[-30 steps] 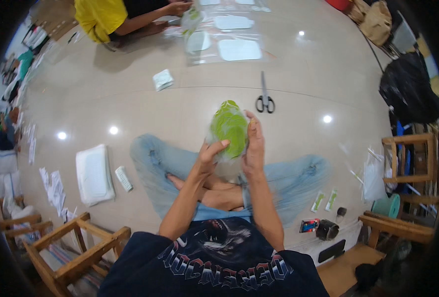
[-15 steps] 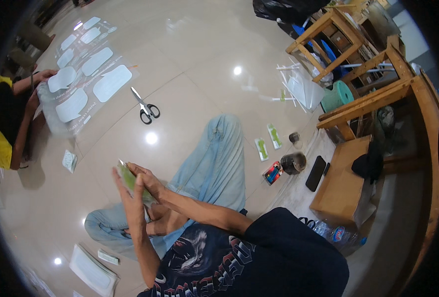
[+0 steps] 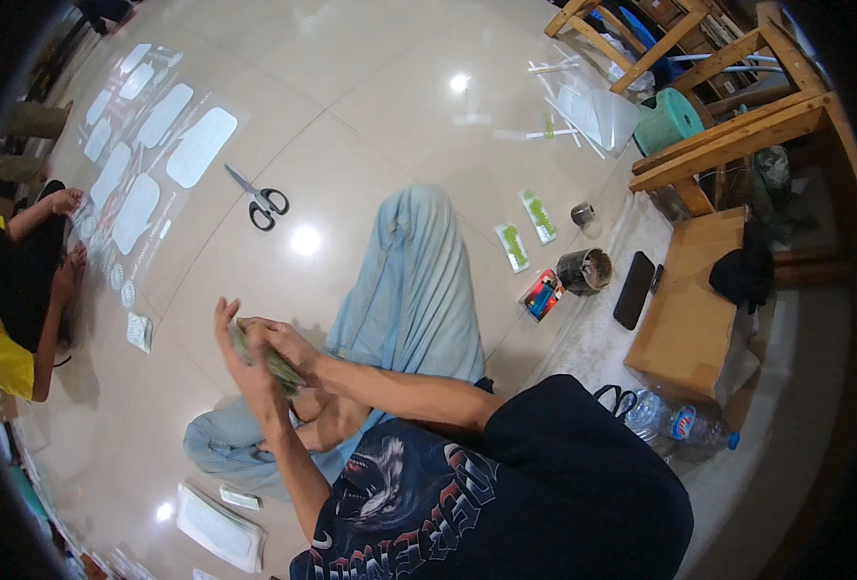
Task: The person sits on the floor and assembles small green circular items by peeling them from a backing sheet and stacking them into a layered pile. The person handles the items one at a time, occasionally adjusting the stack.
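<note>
Above my folded legs, both hands are closed round a green and clear plastic packet [image 3: 278,368]. My left hand [image 3: 245,365] supports it from the left side, with its fingers pointing up. My right hand [image 3: 289,349] pinches the packet near its upper end, and its fingers cover part of the surface. Black-handled scissors [image 3: 260,202] lie spread on the tiles beyond my hands. Two green and white packets [image 3: 511,248] rest on the floor to the right of my raised knee.
White-shaped plastic sheets [image 3: 164,116] lie far left, beside a person in yellow and black [image 3: 13,300]. On the right are a dark cup [image 3: 584,272], a phone [image 3: 633,290], a cardboard box [image 3: 684,304], bottles [image 3: 675,425] and a wooden frame [image 3: 738,145]. White packs [image 3: 217,527] lie near left.
My right hand has shifted slightly on the packet, and the packet's top is more covered. The other person's hands have lowered from the sheet, which now lies flatter. The whole view has shifted.
</note>
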{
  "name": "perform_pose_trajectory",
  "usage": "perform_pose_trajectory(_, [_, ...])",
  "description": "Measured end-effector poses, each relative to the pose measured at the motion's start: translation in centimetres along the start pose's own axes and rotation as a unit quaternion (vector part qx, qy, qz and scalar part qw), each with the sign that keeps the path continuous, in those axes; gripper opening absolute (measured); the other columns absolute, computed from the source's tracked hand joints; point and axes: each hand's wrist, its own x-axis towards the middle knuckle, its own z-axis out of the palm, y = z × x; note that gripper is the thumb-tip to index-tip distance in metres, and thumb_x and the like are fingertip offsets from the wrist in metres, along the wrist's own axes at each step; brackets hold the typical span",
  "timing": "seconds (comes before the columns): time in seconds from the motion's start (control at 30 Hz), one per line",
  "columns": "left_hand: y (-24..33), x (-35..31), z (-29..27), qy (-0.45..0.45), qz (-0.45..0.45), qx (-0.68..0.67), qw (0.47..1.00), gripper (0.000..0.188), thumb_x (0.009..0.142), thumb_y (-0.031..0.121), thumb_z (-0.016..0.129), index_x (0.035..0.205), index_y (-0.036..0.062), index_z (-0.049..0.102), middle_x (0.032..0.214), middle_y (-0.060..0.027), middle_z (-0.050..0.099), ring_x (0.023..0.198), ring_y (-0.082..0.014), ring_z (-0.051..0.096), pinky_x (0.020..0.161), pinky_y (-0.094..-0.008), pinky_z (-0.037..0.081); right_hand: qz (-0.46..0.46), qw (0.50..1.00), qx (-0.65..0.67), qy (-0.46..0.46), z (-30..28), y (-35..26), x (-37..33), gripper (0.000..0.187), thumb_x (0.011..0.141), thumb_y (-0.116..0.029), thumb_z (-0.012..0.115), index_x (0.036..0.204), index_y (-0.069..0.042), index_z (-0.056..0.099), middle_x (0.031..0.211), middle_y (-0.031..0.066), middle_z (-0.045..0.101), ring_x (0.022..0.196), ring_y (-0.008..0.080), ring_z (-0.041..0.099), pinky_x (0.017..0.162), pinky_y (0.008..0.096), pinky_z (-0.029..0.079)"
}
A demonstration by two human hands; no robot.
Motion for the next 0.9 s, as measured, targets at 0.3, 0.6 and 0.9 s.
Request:
perform_pose_trajectory(0.3, [-5.9, 2.9, -0.6, 0.052, -0.321, -0.406, 0.854, 0.057, 0.094, 0.050, 0.059, 0.123, 0.0002, 0.057, 0.115, -0.0111, 0.060, 0.105, -0.0224, 0.059, 0.095, -0.0381, 0.047, 0.023, 0.988, -0.033, 0.151, -1.5, -2.0, 0.3, 0.034, 0.096, -0.022, 0.063, 0.126, -0.007, 0.056, 0.117, 0.0064, 0.062, 0.106, 0.0168, 0.061, 0.091, 0.0329, 0.052])
perform_pose_trajectory(0.6, [-4.6, -4.0, -0.5, 0.056, -0.365, -0.630, 0.683, 0.041, 0.094, 0.020, 0.057, 0.131, 0.0038, 0.053, 0.126, -0.0121, 0.060, 0.116, -0.0265, 0.059, 0.104, -0.0441, 0.044, -0.204, 0.797, -0.556, 0.115, 1.9, -4.0, -1.4, 0.038, 0.092, -0.023, 0.068, 0.119, 0.002, 0.062, 0.111, 0.0133, 0.065, 0.099, 0.0250, 0.062, 0.089, 0.0346, 0.049])
perform_pose_trajectory(0.9, [-4.4, -5.4, -1.2, 0.046, -0.329, -0.702, 0.630, 0.038, 0.091, 0.013, 0.059, 0.127, 0.0021, 0.055, 0.123, -0.0124, 0.062, 0.113, -0.0268, 0.061, 0.102, -0.0431, 0.046, -0.172, 0.777, -0.601, 0.075, 1.0, -6.2, -3.0, 0.050, 0.081, -0.019, 0.081, 0.117, 0.001, 0.053, 0.100, 0.0133, 0.064, 0.090, 0.0201, 0.062, 0.084, 0.0320, 0.049])
